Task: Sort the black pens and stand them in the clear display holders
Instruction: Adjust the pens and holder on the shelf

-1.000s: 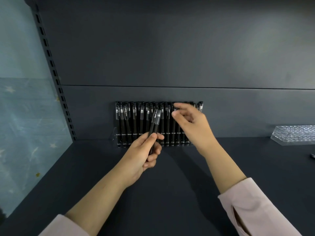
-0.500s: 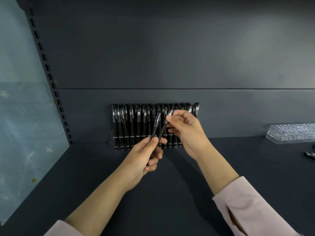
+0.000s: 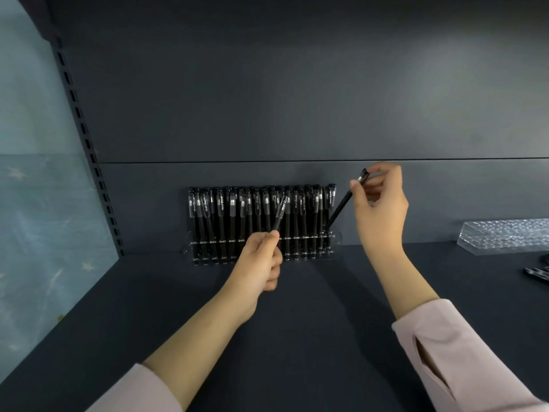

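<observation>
A clear display holder (image 3: 337,237) stands against the shelf's back wall, filled with several upright black pens (image 3: 231,221). My right hand (image 3: 380,209) pinches the cap end of a black pen (image 3: 341,206) that slants down-left, its tip at the holder's right end. My left hand (image 3: 258,269) grips another black pen (image 3: 280,211) by its lower end, held upright in front of the row's middle.
A second clear holder (image 3: 505,236) lies empty at the right on the dark shelf (image 3: 312,307). Loose black pens (image 3: 537,273) lie at the right edge. A perforated upright (image 3: 86,144) and a pale side panel bound the left.
My right hand took one pen from my left hand and carried it right and up, its tip now at the holder's right end. My left hand keeps one pen.
</observation>
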### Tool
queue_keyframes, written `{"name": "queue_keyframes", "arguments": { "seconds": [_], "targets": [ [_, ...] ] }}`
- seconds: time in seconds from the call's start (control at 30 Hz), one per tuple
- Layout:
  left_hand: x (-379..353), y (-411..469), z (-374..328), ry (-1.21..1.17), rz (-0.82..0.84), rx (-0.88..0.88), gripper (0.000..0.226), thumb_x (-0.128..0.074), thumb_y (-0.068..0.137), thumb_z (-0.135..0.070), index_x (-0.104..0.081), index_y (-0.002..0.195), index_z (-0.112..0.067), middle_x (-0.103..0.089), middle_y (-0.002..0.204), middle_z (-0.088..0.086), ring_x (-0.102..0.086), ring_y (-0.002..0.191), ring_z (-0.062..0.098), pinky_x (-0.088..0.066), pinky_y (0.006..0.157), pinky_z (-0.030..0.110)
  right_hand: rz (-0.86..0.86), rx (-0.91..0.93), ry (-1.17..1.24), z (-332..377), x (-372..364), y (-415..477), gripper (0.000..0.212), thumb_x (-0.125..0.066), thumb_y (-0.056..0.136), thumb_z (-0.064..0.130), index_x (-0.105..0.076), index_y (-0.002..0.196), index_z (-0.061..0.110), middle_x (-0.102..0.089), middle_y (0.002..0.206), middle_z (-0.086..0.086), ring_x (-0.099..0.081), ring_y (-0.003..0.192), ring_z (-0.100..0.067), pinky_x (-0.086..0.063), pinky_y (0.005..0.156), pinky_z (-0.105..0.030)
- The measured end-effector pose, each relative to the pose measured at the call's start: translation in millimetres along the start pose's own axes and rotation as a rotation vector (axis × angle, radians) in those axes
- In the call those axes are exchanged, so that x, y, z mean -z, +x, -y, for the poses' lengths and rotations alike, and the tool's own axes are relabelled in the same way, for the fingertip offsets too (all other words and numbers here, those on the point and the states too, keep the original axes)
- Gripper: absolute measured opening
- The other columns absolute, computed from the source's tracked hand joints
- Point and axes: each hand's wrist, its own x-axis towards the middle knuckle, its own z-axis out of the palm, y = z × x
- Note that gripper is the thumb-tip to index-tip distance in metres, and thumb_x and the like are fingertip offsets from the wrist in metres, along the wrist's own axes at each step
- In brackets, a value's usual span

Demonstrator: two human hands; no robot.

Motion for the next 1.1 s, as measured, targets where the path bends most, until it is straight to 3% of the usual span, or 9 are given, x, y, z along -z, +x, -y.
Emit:
{"name": "queue_keyframes", "arguments": {
  "seconds": [0.17,0.3,0.4,0.5,0.6,0.8,1.0,1.1],
  "targets": [
    [-21.8,13.2,1.3,-0.065,-0.168,-0.022,0.015,-0.040,0.102,-0.018,-0.052,0.095,-0.020,-0.050,0.059,-0.006,-0.039,0.048,0.008,-0.030,0.042,0.020,0.146,0.048,-0.061,-14.1,-1.5,-0.2,0.025,-0.063,0.091,0.013,-0.047,0.102,0.027,-0.058,0.087,0.004,-0.057,0.078,-0.006,-0.048,0.070,-0.018],
    [-33.6,21.7,7.8,-0.019,-0.275,-0.065,0.018,-0.040,0.103,-0.020,-0.054,0.092,-0.023,-0.065,0.082,-0.006,-0.057,0.075,0.009,-0.044,0.070,0.023,0.201,0.095,-0.088,-21.2,-4.8,-0.3,0.026,-0.064,0.090,0.013,-0.047,0.101,0.029,-0.058,0.087,0.005,-0.056,0.078,-0.005,-0.046,0.069,-0.014],
    [-35.9,23.4,11.0,0.053,-0.279,-0.135,0.018,-0.040,0.104,-0.027,-0.054,0.094,-0.025,-0.068,0.102,-0.009,-0.058,0.100,0.007,-0.041,0.090,0.024,0.253,0.155,-0.105,-22.7,-9.1,-3.9,0.019,-0.062,0.092,0.015,-0.052,0.105,0.024,-0.057,0.089,0.006,-0.056,0.077,-0.007,-0.048,0.069,-0.015],
    [-34.0,22.2,13.8,0.102,-0.229,-0.174,0.016,-0.038,0.104,-0.033,-0.053,0.102,-0.027,-0.065,0.110,-0.013,-0.053,0.103,-0.007,-0.035,0.085,0.011,0.306,0.253,-0.205,-26.6,-13.9,-10.1,0.022,-0.059,0.094,0.015,-0.056,0.115,0.020,-0.058,0.090,0.005,-0.056,0.075,-0.012,-0.052,0.068,-0.028],
    [-28.9,23.6,17.3,0.096,-0.209,-0.190,0.021,-0.038,0.103,-0.034,-0.051,0.116,-0.024,-0.065,0.113,-0.014,-0.051,0.102,-0.012,-0.035,0.088,0.009,0.340,0.317,-0.304,-32.0,-16.8,-11.3,0.032,-0.056,0.095,0.014,-0.054,0.126,0.022,-0.056,0.091,0.003,-0.054,0.075,-0.016,-0.051,0.064,-0.033],
    [-27.2,25.0,20.6,0.112,-0.182,-0.187,0.027,-0.038,0.103,-0.036,-0.051,0.122,-0.022,-0.064,0.117,-0.014,-0.049,0.109,-0.010,-0.031,0.084,0.008,0.413,0.185,-0.289,-44.6,-15.7,-10.0,0.041,-0.055,0.095,0.014,-0.052,0.134,0.025,-0.054,0.097,0.003,-0.055,0.091,-0.020,-0.052,0.079,-0.035],
    [-24.6,25.1,20.0,0.111,-0.176,-0.175,0.027,-0.038,0.104,-0.035,-0.053,0.121,-0.020,-0.066,0.116,-0.011,-0.050,0.110,-0.010,-0.031,0.083,0.008,0.386,0.160,-0.236,-35.3,-12.2,-8.9,0.037,-0.055,0.096,0.017,-0.054,0.132,0.026,-0.054,0.097,0.004,-0.056,0.086,-0.017,-0.052,0.078,-0.031],
    [-23.4,22.8,15.8,0.132,-0.181,-0.181,0.023,-0.040,0.103,-0.034,-0.055,0.116,-0.022,-0.068,0.107,-0.009,-0.052,0.097,-0.020,-0.031,0.079,0.007,0.346,0.164,-0.139,-20.2,-11.1,-8.9,0.030,-0.057,0.094,0.018,-0.058,0.124,0.022,-0.056,0.093,0.006,-0.055,0.085,-0.012,-0.049,0.074,-0.022]
  ]
}}
